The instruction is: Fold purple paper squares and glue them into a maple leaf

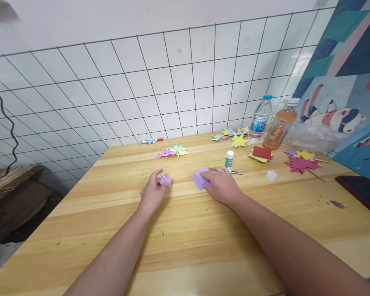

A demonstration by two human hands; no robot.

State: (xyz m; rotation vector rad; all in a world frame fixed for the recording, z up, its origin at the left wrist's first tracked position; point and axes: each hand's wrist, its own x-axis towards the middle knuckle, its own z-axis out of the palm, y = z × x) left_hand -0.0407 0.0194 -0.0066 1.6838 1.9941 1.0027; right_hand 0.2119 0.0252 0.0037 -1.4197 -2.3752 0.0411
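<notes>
On a wooden desk (185,242), two pens (152,141) lie against the tiled wall, above centre-left of the frame, probably set back to keep them out of the way. Below them, the left hand (152,193) is curled narrow, thumb and fingers around a small folded purple piece (165,180), perhaps held lightly to spare its creases. The piece is just left of the frame's middle; its tips seem to point toward the top (it is too small to make out a long axis). Above it lies a cluster of pastel paper leaves (172,151). Right of centre are flat purple sheets (200,179), turned diamond-wise with one corner toward the bottom edge; nearly square, they show no clear long axis. The right hand (222,183) covers their right side, fingers bent and fairly close, seemingly to steady them; whether it pinches them I cannot tell. Just beyond, a glue stick (229,160) stands upright, capped, likely placed within easy reach.
</notes>
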